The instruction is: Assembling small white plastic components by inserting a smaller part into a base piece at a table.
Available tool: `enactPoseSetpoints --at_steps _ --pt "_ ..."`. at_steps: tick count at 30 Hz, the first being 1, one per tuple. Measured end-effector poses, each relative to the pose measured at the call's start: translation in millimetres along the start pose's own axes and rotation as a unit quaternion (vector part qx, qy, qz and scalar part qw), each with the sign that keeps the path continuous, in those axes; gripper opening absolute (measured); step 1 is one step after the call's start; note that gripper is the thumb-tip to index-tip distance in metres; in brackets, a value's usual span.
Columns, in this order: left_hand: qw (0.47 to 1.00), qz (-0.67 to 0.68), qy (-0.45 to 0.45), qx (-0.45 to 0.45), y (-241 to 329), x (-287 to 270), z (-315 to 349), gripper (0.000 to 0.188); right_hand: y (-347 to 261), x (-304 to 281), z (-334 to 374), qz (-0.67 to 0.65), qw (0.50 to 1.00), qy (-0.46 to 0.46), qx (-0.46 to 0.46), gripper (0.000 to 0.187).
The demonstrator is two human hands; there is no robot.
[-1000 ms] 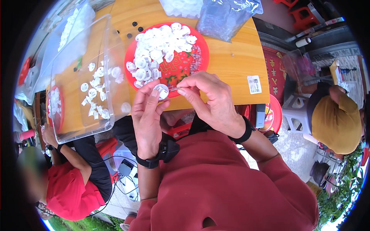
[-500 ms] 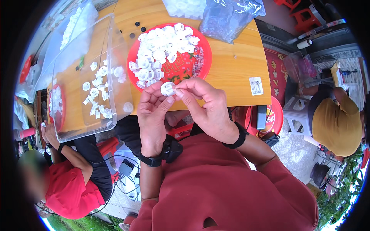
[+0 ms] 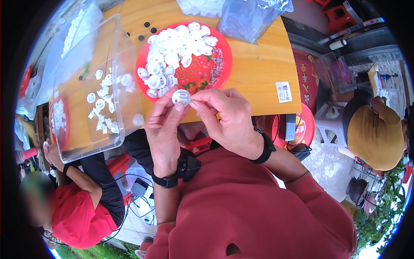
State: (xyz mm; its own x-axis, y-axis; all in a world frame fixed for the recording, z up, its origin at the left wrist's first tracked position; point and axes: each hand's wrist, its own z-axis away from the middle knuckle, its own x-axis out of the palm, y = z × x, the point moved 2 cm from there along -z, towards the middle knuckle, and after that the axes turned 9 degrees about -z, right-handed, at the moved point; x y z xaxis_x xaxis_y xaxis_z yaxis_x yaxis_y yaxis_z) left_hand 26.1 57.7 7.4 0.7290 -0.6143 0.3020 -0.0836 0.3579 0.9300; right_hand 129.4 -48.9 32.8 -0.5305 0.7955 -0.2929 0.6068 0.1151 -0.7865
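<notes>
My left hand [image 3: 166, 129] pinches a small round white plastic cap [image 3: 181, 97] with slots in its face. Close beside it, my right hand [image 3: 226, 116] has thumb and forefinger pressed round a small clear plastic piece [image 3: 190, 100], which touches the cap's right side. Both hands are just above the front edge of the wooden table [image 3: 263, 69]. Behind them is a red round tray [image 3: 227, 71] heaped with white plastic caps [image 3: 170, 49]. Small clear pieces [image 3: 217, 64] lie along the tray's right side.
A clear plastic bin [image 3: 90, 150] with scattered white parts sits at left. Several black round pieces [image 3: 146, 24] lie behind it. A clear bag [image 3: 243, 21] is at the back and a white label [image 3: 283, 92] at right. A co-worker in red [image 3: 84, 211] sits left.
The cap has turned so its slotted round face shows more fully. Both hands have shifted slightly left in the picture, as has the table with everything on it.
</notes>
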Motion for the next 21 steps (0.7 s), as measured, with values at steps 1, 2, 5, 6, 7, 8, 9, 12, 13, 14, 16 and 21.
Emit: enactPoseSetpoints --at_steps 1,2,5,6,7,8,9,12,13,14,16,21 --pt "1.0 -0.006 -0.001 0.012 -0.3 0.2 -0.9 0.03 -0.5 -0.1 0.0 0.014 1.0 -0.004 -0.009 0.008" --pt "1.0 -0.012 -0.002 0.024 -0.5 0.2 -1.4 0.029 0.0 0.2 0.1 0.015 1.0 -0.003 -0.007 0.008" --pt "0.999 -0.023 -0.007 0.031 -1.1 -3.0 -2.4 0.028 0.0 1.0 0.3 0.044 0.999 0.002 -0.032 0.008" --pt "0.999 -0.023 -0.008 0.03 -2.3 -4.0 -2.5 0.028 -0.8 0.7 -0.1 0.041 0.999 0.007 -0.033 0.008" --pt "0.999 -0.035 -0.013 0.039 -3.7 -4.8 -2.6 0.026 -1.2 0.5 0.0 0.037 0.999 0.012 -0.034 0.008" --pt "0.998 -0.047 -0.017 0.049 -4.3 -5.0 -2.5 0.025 0.0 0.8 0.2 0.038 0.999 0.012 -0.033 0.008" --pt "0.998 -0.047 -0.018 0.048 -4.3 -4.7 -2.5 0.025 1.6 1.2 0.4 0.047 0.998 0.012 -0.045 0.008" --pt "0.997 -0.055 -0.017 0.054 -3.6 -3.5 -1.9 0.026 1.8 0.2 0.3 0.059 0.997 0.007 -0.057 0.008" --pt "0.997 -0.06 -0.016 0.055 -3.5 -3.2 -1.7 0.025 1.6 -0.1 0.3 0.063 0.996 0.003 -0.059 0.008" --pt "0.996 -0.064 -0.015 0.056 -3.6 -3.0 -1.6 0.025 2.0 -0.2 0.7 0.063 0.996 0.004 -0.058 0.008" --pt "0.996 -0.066 -0.021 0.06 -4.4 -3.5 -1.6 0.025 2.5 0.1 1.4 0.062 0.997 -0.002 -0.055 0.007" --pt "0.995 -0.075 -0.023 0.062 -4.1 -3.4 -0.7 0.026 -1.3 -2.4 1.1 0.07 0.996 -0.02 -0.042 0.011"
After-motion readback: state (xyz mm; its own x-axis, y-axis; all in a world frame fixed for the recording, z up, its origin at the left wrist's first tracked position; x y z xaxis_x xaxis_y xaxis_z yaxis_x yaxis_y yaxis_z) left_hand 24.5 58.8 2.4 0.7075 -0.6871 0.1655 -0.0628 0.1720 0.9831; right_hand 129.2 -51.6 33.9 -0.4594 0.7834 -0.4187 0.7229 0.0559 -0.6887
